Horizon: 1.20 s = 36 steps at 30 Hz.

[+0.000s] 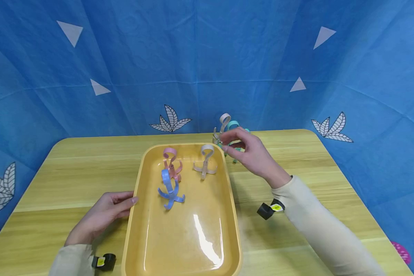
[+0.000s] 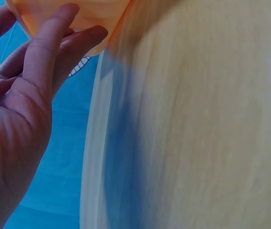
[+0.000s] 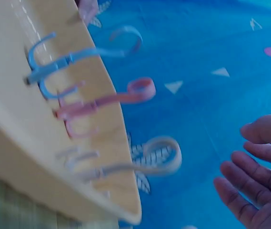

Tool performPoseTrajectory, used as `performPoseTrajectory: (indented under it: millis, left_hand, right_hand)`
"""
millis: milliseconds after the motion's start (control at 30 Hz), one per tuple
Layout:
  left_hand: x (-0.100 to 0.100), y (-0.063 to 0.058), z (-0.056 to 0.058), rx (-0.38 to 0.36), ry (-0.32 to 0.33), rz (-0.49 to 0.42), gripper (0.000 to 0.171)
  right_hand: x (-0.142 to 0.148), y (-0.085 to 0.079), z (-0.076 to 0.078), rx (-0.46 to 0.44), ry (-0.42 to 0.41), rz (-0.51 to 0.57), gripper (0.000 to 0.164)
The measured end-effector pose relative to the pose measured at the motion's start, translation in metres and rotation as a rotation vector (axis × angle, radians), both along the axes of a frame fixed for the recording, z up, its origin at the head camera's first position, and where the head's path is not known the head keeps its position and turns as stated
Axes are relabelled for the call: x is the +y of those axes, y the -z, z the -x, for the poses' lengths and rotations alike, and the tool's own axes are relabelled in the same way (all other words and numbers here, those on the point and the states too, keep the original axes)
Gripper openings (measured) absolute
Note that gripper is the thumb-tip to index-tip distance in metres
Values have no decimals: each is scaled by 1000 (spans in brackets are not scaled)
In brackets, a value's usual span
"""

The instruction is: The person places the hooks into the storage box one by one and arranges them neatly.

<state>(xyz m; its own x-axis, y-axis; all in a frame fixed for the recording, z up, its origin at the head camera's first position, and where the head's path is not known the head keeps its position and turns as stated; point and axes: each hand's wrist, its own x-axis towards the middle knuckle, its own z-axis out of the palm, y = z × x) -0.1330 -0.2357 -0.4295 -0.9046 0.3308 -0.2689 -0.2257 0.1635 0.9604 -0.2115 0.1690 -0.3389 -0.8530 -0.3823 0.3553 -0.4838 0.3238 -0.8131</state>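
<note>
Head view: one yellow tray (image 1: 172, 237), shallow, on a wood-grain table (image 1: 89, 165) before a blue cloth (image 1: 193, 57). In its far part, three small pronged hangers, each with a curled hook on top: blue hanger (image 1: 170, 195), nearest; pink hanger (image 1: 173, 170), just beyond it and partly overlapped; grey hanger (image 1: 205, 166), near the right wall. Outside the tray's far right corner, a second pale hanger (image 1: 223, 127) with green hangers (image 1: 232, 123) beside it, number unclear behind the fingers. Right hand (image 1: 250, 151) just beside these, fingers bent; contact cannot be told from this side. Left hand (image 1: 103, 214) at the tray's left edge, thumb on the rim. Left wrist view: fingers lie along the tray's outer wall, rim between thumb and fingers, a light hold. Right wrist view: fingers apart and loosely bent, nothing visible between them; the three hooks stand out past the tray's edge from this angle. Handling, by judgement: hangers light, seemingly stiff, smooth plastic, somewhat slippery, the thin prongs the likeliest to snap or snag on a neighbour. Best hold: a pinch on the stem below the curl, or the hook itself.
</note>
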Motion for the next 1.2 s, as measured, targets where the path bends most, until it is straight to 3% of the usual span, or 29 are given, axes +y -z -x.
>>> performPoseTrajectory:
  millis: [200, 367, 667, 933, 1100, 1200]
  left_hand:
    - [0, -1, -1, 3, -6, 10, 59]
    - [0, -1, -1, 4, 0, -13, 59]
    - [0, 1, -1, 9, -16, 6, 59]
    - [2, 1, 0, 17, -19, -8, 58]
    - [1, 2, 0, 16, -7, -31, 58]
    - [0, 3, 0, 22, 3, -33, 58]
  right_hand:
    - [24, 6, 6, 61, 45, 12, 19]
    - [38, 9, 11, 59, 104, 1, 20]
    - [43, -14, 4, 45, 198, -8, 21]
    - [58, 14, 29, 60, 179, 104, 27]
    - [65, 27, 42, 36, 196, 91, 33]
    - [67, 31, 45, -23, 218, 80, 36]
